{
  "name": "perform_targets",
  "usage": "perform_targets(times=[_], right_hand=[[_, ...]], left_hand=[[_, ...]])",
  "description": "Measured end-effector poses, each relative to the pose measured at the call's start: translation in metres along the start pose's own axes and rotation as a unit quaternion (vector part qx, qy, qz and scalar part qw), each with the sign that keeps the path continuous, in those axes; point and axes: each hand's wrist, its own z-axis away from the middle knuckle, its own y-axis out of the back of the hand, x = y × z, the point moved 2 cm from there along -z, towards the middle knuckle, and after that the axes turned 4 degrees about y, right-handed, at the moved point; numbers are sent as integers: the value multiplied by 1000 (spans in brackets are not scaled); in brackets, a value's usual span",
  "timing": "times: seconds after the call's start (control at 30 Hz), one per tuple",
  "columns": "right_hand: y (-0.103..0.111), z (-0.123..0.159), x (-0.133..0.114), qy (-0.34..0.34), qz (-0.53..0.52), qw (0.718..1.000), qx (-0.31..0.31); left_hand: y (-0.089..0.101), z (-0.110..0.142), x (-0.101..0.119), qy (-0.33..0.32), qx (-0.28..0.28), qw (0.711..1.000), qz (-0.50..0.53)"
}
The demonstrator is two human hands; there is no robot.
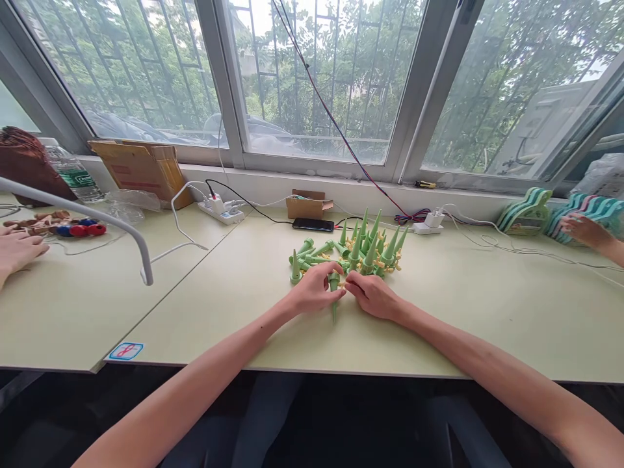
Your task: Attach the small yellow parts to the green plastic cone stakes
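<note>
My left hand (316, 287) is closed around the wide end of a green plastic watering spike (334, 309), whose point hangs downward. Beside it my right hand (373, 294) has its fingers pinched on a small yellow valve piece (342, 285) at the spike's side; the fingertips partly hide it. Just beyond both hands lies a pile of similar green spikes (308, 260), some on their sides. To the right of these, several more spikes (371, 244) stand point up, with small yellow pieces around their bases.
Behind the pile are a black phone (312, 225) and an opened cardboard box (309, 206). Power strips (221, 210) and cables run along the window side. Other people's hands appear left (19, 250) and right (587, 231), near wooden pieces and hangers (525, 211). A grey bar (97, 207) crosses the left.
</note>
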Motion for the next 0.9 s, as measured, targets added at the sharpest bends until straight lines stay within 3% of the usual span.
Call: perform_targets(times=[0.67,0.9], right_hand=[[-7,0,3,-5,30,1000,5],[-12,-1,6,-18,1,999,29]], left_hand=[[-2,3,4,-36,18,998,-39],[0,4,6,-28,26,999,10]])
